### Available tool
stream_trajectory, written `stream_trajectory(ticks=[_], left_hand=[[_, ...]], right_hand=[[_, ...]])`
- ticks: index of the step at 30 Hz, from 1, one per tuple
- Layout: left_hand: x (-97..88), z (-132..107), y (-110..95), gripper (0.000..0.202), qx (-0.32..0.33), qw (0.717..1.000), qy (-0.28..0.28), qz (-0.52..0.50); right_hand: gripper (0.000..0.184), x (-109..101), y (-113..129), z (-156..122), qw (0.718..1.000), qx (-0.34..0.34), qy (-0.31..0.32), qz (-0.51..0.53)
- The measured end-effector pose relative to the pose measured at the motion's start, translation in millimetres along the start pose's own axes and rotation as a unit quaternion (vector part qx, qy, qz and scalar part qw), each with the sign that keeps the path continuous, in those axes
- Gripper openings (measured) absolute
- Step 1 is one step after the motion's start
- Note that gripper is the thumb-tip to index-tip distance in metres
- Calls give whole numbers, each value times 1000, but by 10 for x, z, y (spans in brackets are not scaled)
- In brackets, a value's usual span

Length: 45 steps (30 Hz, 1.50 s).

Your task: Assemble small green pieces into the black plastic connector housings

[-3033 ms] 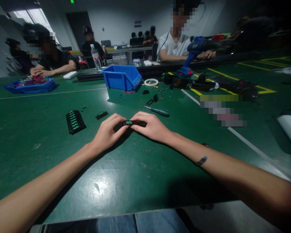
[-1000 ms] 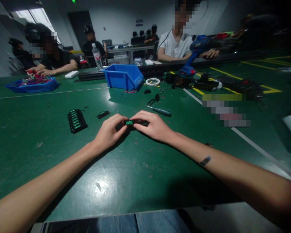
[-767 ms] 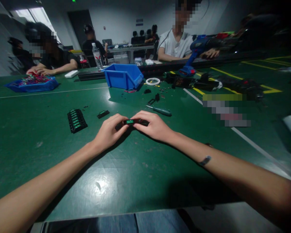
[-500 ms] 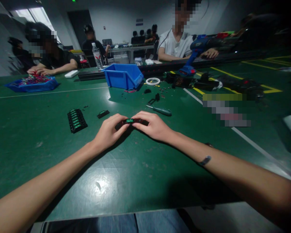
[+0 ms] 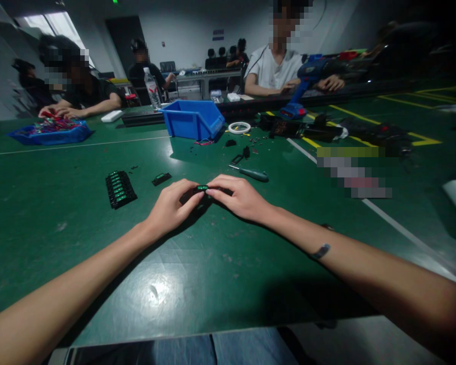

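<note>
Between my two hands is a small black part with a green circuit board, pinched from both sides just above the table. My left hand grips its left end with thumb and forefinger. On the other end, the thumb and forefinger of my right hand are closed; fingers cover much of the part. A similar black part with a green board lies left of my hands. Farther left, several such parts stand side by side in a row. A green-handled screwdriver rests beyond my right hand.
On the green table, a blue bin stands ahead, beside a white tape ring and scattered small black pieces. A blue cordless drill is farther right. A blue tray of wires sits far left. Co-workers sit across the table.
The held part has tilted or shifted slightly between my fingertips, so less of its black ends shows. My hands stay in nearly the same place.
</note>
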State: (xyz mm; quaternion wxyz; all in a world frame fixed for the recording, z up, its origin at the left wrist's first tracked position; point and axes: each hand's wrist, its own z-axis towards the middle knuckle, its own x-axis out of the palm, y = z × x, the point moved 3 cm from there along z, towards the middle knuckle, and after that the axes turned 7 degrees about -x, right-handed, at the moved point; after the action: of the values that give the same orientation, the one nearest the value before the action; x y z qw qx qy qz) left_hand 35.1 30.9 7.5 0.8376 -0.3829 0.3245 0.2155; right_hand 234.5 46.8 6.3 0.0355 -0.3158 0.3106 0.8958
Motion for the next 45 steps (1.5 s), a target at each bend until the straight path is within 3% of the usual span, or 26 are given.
stream_trajectory(ticks=[13, 45], left_hand=[[-8, -1, -23, 25, 5, 1000, -6, -3], [-19, -10, -39, 20, 8, 1000, -6, -13]], right_hand=[[20, -8, -6, 1, 1000, 6, -25, -14], [14, -7, 15, -6, 1000, 1, 2, -4]])
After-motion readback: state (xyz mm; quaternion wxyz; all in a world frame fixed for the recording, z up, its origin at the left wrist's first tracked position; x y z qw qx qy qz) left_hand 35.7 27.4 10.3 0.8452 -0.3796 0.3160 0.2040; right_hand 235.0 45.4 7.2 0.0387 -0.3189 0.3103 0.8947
